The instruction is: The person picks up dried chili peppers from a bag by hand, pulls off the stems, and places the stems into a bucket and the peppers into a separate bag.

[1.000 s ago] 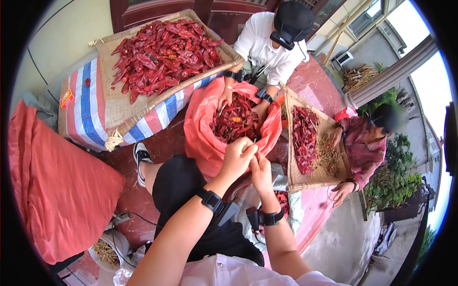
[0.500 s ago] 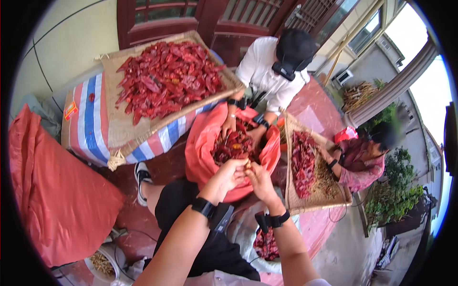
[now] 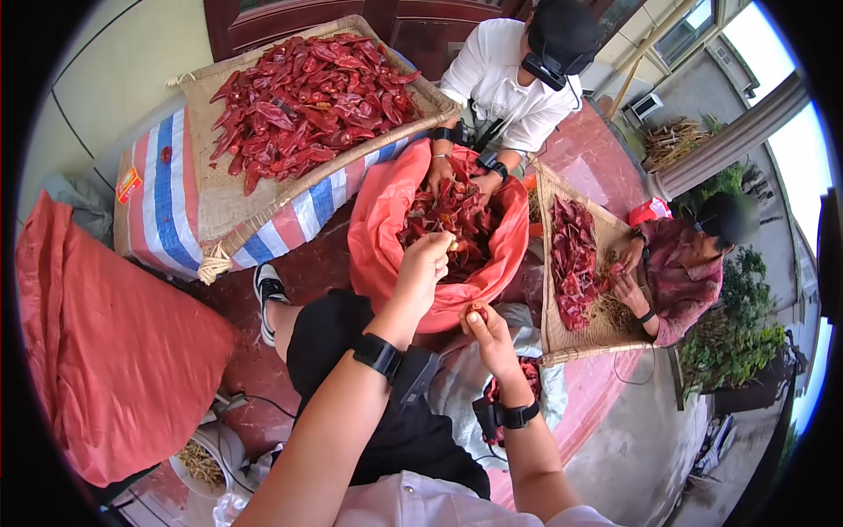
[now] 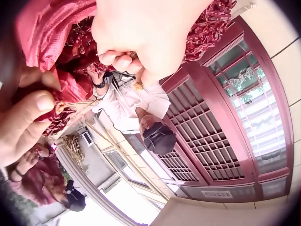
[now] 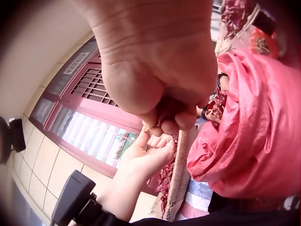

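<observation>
My left hand hovers over the open red sack of dried red chilies, fingers curled round a small yellowish stem piece. My right hand is lower, just outside the sack's near rim, and pinches a dried red chili between thumb and fingertips. In the left wrist view the left hand fills the top and the right hand with its chili sits at the left. The right wrist view shows the right hand closed on something dark red, with the left hand behind it.
A woven tray heaped with chilies lies on a striped sack at the back left. A second woven tray with chilies and stems is at the right. Two other people reach into the sack and the tray. A red sack lies at the left.
My hands have come apart: the left rose over the sack's mouth, the right dropped toward me with the chili. The person at the right now has both hands on the tray.
</observation>
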Motion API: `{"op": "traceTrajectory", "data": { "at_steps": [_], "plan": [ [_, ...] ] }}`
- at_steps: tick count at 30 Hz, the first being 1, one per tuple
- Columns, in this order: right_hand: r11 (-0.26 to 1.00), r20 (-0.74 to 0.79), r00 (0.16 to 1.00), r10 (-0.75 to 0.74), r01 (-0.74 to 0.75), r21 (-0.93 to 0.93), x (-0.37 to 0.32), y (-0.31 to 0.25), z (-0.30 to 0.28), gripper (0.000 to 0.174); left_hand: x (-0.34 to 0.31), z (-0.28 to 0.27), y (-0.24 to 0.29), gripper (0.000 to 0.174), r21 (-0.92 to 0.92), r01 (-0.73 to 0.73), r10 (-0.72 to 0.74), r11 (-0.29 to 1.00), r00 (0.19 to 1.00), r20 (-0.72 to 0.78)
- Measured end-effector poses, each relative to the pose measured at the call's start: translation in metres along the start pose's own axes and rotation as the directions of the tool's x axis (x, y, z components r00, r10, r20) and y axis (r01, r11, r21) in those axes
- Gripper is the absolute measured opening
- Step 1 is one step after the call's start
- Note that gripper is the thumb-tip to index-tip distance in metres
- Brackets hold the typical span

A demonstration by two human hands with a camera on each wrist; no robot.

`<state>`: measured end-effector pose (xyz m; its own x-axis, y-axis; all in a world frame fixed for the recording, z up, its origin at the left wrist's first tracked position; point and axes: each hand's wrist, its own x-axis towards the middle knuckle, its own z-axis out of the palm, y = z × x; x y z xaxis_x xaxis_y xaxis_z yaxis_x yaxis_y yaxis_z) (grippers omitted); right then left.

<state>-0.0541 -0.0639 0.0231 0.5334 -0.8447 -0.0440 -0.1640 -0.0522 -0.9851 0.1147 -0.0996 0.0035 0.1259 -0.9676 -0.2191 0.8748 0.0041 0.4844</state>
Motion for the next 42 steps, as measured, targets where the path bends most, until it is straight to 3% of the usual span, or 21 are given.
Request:
{"op": "traceTrajectory", "data": {
  "at_steps": [2,6,9,12,14,16,17,18,20,21,22,24,25,27,31,35,42],
  "plan": [
    [1.000,0.012,1.000,-0.025,0.025,0.003,-0.007,0.001,-0.002,0.020,-0.002,-0.003,-0.003,0.006,-0.112,0.063,-0.065,0.992,0.998,-0.010],
    [0.999,-0.051,0.998,-0.035,0.034,-0.029,-0.022,0.007,-0.008,0.022,-0.009,-0.003,-0.007,0.008,-0.126,0.159,-0.164,0.979,0.986,-0.030],
    [0.991,-0.059,0.995,0.074,-0.080,-0.103,-0.049,0.018,-0.012,0.024,-0.010,-0.008,-0.008,0.010,-0.153,0.184,-0.185,0.971,0.983,0.011],
    [0.916,-0.085,0.958,0.273,-0.286,-0.283,-0.104,0.098,-0.047,0.030,-0.013,-0.008,-0.005,0.010,-0.189,0.193,-0.197,0.963,0.980,-0.002],
    [0.875,-0.186,0.915,0.358,-0.398,-0.275,-0.135,0.116,-0.068,0.031,-0.017,-0.005,-0.003,0.010,-0.218,0.193,-0.208,0.957,0.977,-0.045],
    [0.762,-0.335,0.852,0.403,-0.515,-0.392,-0.155,0.111,-0.082,0.040,-0.019,-0.007,-0.006,0.010,-0.222,0.202,-0.215,0.954,0.976,-0.040],
    [0.685,-0.366,0.924,0.109,-0.336,-0.646,-0.162,0.127,-0.087,0.056,-0.020,-0.006,-0.009,0.010,-0.138,0.136,-0.154,0.981,0.980,-0.130],
    [0.685,-0.369,0.924,0.101,-0.333,-0.648,-0.174,0.137,-0.092,0.056,-0.018,-0.005,-0.009,0.010,-0.047,0.068,-0.077,0.997,0.975,-0.208],
    [0.200,-0.360,0.930,0.079,-0.368,-0.908,-0.174,0.129,-0.082,0.071,-0.015,-0.011,-0.011,0.009,-0.020,-0.030,0.022,0.999,0.940,-0.342],
    [0.265,-0.272,0.951,0.149,-0.303,-0.915,-0.171,0.132,-0.079,0.074,-0.013,-0.015,-0.012,0.010,-0.041,-0.053,0.033,0.998,0.920,-0.391],
    [0.481,-0.175,0.962,0.210,-0.257,-0.838,-0.161,0.132,-0.073,0.071,-0.014,-0.015,-0.011,0.012,-0.060,-0.073,0.039,0.996,0.896,-0.442],
    [0.678,-0.102,0.955,0.277,-0.270,-0.684,-0.135,0.116,-0.049,0.065,-0.014,-0.016,-0.007,0.014,-0.039,-0.095,0.066,0.995,0.883,-0.464],
    [0.701,-0.070,0.993,0.091,-0.113,-0.704,-0.114,0.103,-0.036,0.057,-0.013,-0.015,-0.006,0.016,-0.026,-0.119,0.092,0.993,0.875,-0.476],
    [0.699,-0.043,0.986,-0.159,0.081,-0.711,-0.068,0.062,-0.013,0.050,-0.011,-0.013,-0.002,0.018,-0.019,-0.114,0.091,0.993,0.868,-0.488],
    [0.648,-0.044,0.917,-0.396,0.245,-0.721,0.009,0.026,0.005,0.039,-0.007,-0.011,0.002,0.021,-0.036,-0.120,0.085,0.992,0.856,-0.510],
    [0.679,-0.025,0.944,-0.330,0.219,-0.700,0.074,0.028,0.007,0.036,0.002,-0.010,0.015,0.018,-0.081,-0.197,0.126,0.977,0.841,-0.526],
    [0.550,0.147,0.985,-0.092,0.173,-0.817,0.172,0.078,0.002,0.039,0.014,-0.006,0.032,0.013,-0.083,-0.308,0.201,0.948,0.778,-0.596]
  ]
}}
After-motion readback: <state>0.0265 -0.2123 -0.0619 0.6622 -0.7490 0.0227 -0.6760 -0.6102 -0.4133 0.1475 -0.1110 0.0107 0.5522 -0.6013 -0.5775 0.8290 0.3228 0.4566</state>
